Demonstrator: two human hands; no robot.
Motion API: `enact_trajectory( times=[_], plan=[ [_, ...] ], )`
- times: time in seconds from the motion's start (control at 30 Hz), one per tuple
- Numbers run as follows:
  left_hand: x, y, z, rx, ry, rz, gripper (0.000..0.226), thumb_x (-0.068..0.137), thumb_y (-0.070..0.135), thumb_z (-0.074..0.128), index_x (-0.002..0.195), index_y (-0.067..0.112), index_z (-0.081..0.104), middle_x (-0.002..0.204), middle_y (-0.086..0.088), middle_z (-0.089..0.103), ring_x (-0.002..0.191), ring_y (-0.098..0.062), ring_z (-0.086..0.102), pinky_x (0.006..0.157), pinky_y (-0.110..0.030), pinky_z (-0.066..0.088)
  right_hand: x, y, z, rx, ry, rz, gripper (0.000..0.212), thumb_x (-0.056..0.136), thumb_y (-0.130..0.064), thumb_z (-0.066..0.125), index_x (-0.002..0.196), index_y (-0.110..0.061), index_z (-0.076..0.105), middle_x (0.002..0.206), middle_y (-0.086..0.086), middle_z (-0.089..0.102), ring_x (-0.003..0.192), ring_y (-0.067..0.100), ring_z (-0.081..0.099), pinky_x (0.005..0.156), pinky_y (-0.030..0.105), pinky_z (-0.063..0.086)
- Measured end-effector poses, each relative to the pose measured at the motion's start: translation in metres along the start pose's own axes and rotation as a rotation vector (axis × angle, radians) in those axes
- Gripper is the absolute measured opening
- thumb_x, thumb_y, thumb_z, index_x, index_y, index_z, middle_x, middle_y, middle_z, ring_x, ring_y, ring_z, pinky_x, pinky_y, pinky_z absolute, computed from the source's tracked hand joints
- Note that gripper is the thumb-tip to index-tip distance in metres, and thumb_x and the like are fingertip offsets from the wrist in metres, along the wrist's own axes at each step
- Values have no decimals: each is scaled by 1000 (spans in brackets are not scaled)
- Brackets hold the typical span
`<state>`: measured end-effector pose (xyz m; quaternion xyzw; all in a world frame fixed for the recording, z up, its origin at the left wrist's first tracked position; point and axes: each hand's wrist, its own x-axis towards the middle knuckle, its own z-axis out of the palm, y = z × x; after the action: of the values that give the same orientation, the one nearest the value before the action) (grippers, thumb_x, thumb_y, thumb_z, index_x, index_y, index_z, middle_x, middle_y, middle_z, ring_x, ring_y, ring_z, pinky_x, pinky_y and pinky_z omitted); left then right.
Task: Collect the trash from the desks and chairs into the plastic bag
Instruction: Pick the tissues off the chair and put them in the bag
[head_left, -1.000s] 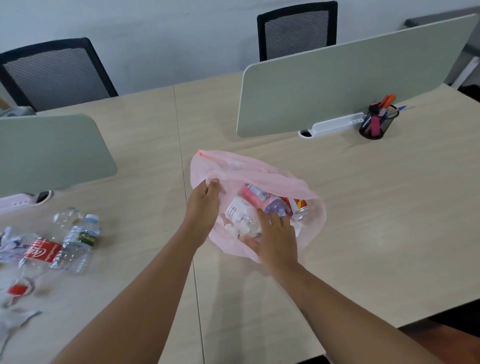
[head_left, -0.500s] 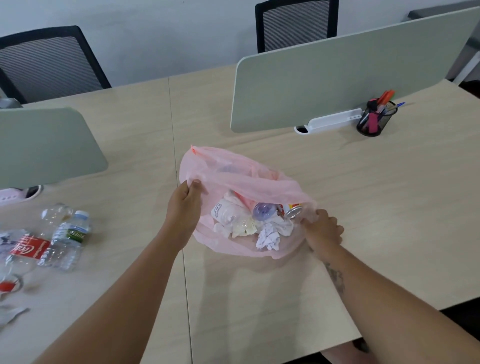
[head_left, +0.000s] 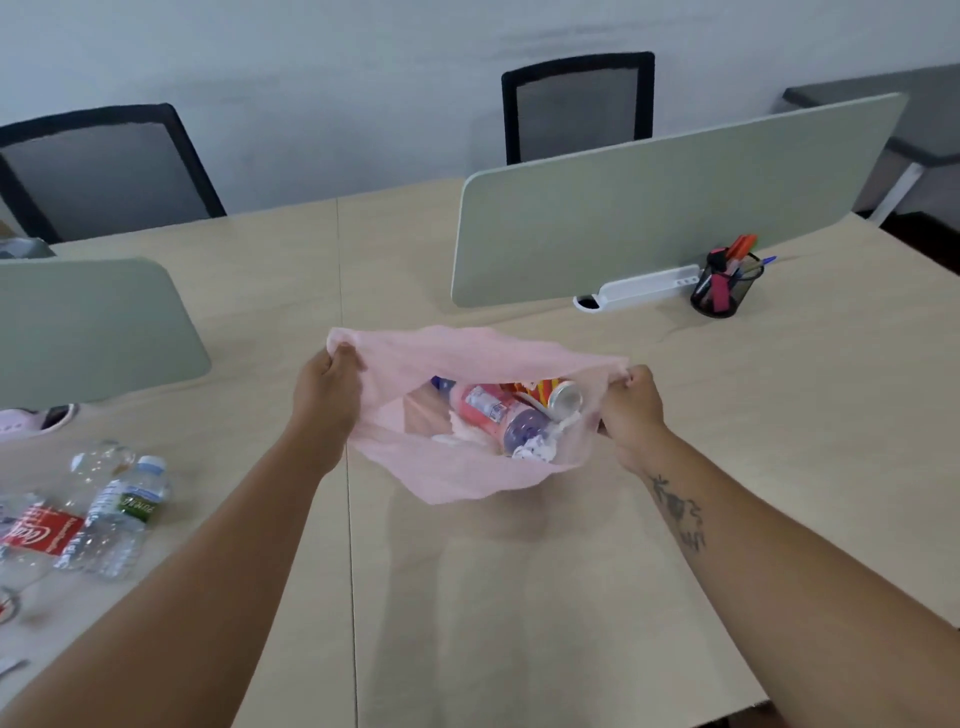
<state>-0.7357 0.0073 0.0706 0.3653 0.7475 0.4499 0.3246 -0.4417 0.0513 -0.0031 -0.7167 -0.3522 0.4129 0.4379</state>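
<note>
A thin pink plastic bag hangs open just above the wooden desk. My left hand grips its left rim and my right hand grips its right rim, stretching the mouth wide. Inside lie a pink-labelled bottle, a drink can and crumpled paper. On the desk at the far left lie empty plastic bottles: a clear water bottle and one with a red label.
Two green divider screens stand on the desk, one on the left and one on the right. A black mesh pen cup sits by the right screen. Two black mesh chairs stand behind the desk.
My right hand left the trash inside the bag and took hold of the right rim. Both hands then lifted the bag and pulled its mouth wide apart.
</note>
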Motion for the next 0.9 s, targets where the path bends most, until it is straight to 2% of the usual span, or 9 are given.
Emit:
enact_trajectory(
  times=[0.1,0.17,0.23,0.33,0.43,0.5,0.63,0.77,0.9],
  plan=[
    [23,35,-14,21,21,19,28,92,30,38,76,17,58,76,-3,55,73,-23,51,64,-31,37,5,-58,3,34,-71,-60,13,93,-16,42,102,-16,51,104,9,60,85,28,62,50,34,56],
    [35,60,-26,30,37,44,28,92,30,39,75,18,58,80,-5,56,77,-25,51,69,-31,37,7,-98,3,15,-111,-112,10,95,-15,41,96,-17,50,101,8,59,72,24,57,41,25,50],
    [45,86,-37,25,61,82,28,93,29,38,77,17,58,82,-6,55,76,-25,50,66,-30,36,6,-141,-1,-39,-104,-183,15,97,-14,34,95,-15,49,98,11,54,63,22,48,38,22,47],
    [53,128,-53,66,139,158,39,97,30,34,99,7,65,90,-11,56,80,-30,53,67,-30,37,2,-198,-12,-111,-62,-298,20,99,-17,32,99,-13,51,100,12,55,64,23,49,43,26,48],
    [59,163,-67,135,191,249,46,102,28,33,122,-5,57,114,-25,59,109,-41,57,77,-33,39,-3,-241,-25,-160,13,-399,20,99,-17,31,98,-13,50,103,9,52,74,26,51,46,29,49],
    [58,181,-73,172,202,303,45,103,27,33,124,-7,54,126,-28,57,116,-43,54,80,-34,40,-7,-259,-35,-160,68,-441,19,98,-14,32,86,-13,47,101,8,49,73,25,49,47,30,47],
    [59,199,-66,167,170,326,47,102,32,33,122,-4,56,122,-25,59,112,-42,57,77,-34,39,-9,-268,-56,-165,135,-453,23,97,-10,33,77,-15,43,99,9,47,67,21,46,48,30,47],
    [52,209,-35,138,90,368,54,99,40,32,117,-2,61,119,-25,62,108,-42,59,87,-42,48,-8,-254,-95,-177,215,-418,19,97,-11,35,104,-7,53,105,12,50,82,28,53,51,34,53],
    [28,228,14,165,21,469,52,100,36,34,117,-5,61,120,-28,60,110,-43,56,94,-45,46,-7,-238,-159,-240,292,-379,26,95,-7,38,114,-2,56,107,19,59,83,35,60,70,49,59]
  ],
)
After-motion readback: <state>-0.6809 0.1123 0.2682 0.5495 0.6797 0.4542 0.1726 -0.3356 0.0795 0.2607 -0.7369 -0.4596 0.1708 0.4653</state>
